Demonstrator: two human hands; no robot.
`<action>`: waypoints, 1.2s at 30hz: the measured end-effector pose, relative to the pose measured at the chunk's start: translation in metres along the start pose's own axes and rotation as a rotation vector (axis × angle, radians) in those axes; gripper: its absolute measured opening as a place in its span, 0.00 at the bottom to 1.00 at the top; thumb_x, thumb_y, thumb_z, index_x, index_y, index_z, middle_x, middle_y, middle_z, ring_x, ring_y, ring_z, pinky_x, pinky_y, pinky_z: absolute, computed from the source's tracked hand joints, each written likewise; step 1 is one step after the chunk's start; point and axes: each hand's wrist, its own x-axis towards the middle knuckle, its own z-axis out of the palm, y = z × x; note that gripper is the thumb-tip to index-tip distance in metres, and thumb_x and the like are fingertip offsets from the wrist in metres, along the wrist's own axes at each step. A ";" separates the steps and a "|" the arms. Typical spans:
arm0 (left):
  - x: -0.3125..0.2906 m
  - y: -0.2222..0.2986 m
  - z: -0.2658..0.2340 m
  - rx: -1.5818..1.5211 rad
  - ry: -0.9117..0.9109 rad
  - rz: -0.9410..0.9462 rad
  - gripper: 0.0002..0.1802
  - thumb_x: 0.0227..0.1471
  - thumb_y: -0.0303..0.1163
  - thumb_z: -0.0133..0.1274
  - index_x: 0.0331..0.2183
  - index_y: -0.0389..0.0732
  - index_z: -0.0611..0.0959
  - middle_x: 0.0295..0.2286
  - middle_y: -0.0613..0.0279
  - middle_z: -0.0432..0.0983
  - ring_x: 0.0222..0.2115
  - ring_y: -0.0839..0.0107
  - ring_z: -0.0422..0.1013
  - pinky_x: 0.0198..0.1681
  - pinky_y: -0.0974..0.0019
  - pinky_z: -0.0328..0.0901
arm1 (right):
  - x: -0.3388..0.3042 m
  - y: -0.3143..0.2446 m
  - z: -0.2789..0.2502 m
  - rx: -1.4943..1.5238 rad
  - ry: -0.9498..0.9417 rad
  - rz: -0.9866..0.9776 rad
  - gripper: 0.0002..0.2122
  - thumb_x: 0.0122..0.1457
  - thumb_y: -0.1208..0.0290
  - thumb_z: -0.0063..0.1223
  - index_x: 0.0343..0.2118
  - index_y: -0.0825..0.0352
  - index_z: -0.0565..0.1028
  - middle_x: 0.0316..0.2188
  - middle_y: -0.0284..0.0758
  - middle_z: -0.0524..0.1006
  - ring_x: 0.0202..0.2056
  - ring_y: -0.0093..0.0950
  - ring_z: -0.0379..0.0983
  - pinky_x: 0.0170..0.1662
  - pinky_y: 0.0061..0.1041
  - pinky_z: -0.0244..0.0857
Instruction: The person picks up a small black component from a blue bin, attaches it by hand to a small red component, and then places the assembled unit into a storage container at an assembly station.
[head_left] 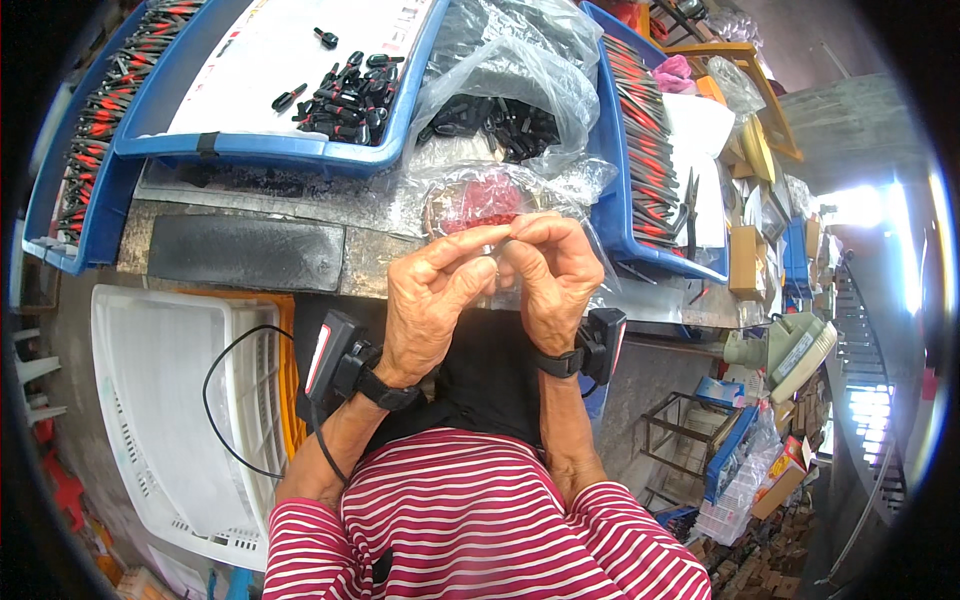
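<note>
My left hand (432, 305) and my right hand (556, 278) meet over the front edge of the workbench, thumbs and fingertips pinched together. Something small and dark sits between the fingertips, mostly hidden and too small to name. Just beyond them, a clear plastic bag (440, 183) holds small red parts (487, 196). Behind it, another clear bag (510, 75) lies open around a heap of black plastic parts (505, 128). At the left, a blue tray (290, 152) lined with white carries a pile of small black pieces with red marks (350, 105).
Blue bins of red-and-black-handled pliers stand at far left (100, 130) and right (645, 150). One dark pair of pliers (690, 205) lies on the right bin's white lining. A dark pad (245, 250) covers the bench's left front. White crates (165, 400) stand below left.
</note>
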 end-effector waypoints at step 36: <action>0.002 0.026 -0.024 0.794 -0.179 0.227 0.10 0.42 0.18 0.49 0.32 0.33 0.71 0.26 0.49 0.73 0.30 0.60 0.73 0.31 0.68 0.66 | 0.005 -0.014 -0.024 -0.066 -0.311 0.357 0.05 0.50 0.82 0.51 0.31 0.72 0.71 0.19 0.29 0.71 0.19 0.14 0.66 0.21 0.12 0.60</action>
